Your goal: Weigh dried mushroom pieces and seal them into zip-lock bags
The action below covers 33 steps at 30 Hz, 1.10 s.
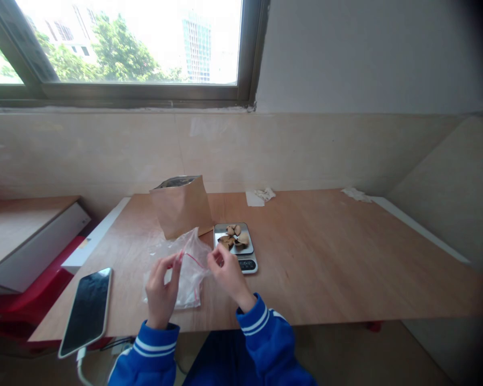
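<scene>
Between my two hands is a clear zip-lock bag with a red seal line, lifted off the table at its top edge. My left hand pinches the bag at the left end of the red line. On the other end, the fingers of my right hand are closed on the bag's right edge. More clear plastic bags lie flat beneath. Just beyond my right hand stands a small digital kitchen scale, partly covered by that hand. Several brown and tan dried pieces, perhaps mushrooms, rest on its plate.
Behind the bags stands a brown kraft paper pouch, its top open and silvery inside. A smartphone with a white cable lies at the table's left edge. Crumpled tissue sits at the back, below the tiled wall.
</scene>
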### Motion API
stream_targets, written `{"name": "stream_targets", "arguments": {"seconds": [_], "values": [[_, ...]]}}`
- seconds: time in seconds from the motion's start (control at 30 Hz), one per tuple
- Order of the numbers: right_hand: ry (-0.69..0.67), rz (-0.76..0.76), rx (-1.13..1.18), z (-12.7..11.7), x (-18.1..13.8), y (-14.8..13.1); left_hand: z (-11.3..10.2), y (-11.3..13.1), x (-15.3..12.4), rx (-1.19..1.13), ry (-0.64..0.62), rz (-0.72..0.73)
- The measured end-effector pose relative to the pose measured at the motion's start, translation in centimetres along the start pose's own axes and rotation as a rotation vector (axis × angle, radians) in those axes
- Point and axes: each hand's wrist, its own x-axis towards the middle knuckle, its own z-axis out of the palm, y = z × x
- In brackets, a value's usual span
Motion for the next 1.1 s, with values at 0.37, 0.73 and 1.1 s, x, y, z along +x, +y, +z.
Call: {"name": "stream_targets", "arguments": {"seconds": [0.37,0.73,1.1], "values": [[0.239,-0.181,-0.251,-8.4,1.6,4.3,3.2,-0.8,2.6,-0.086,0.262,0.032],[0.093,-0.296,-0.695,-8.2,2.8,7.8,11.5,-4.7,-0.6,-0.306,0.345,-0.278],[0.188,-0.305,-0.716,-7.3,2.5,7.9,11.9,-5.4,-2.0,-0.316,0.355,-0.350]]}}
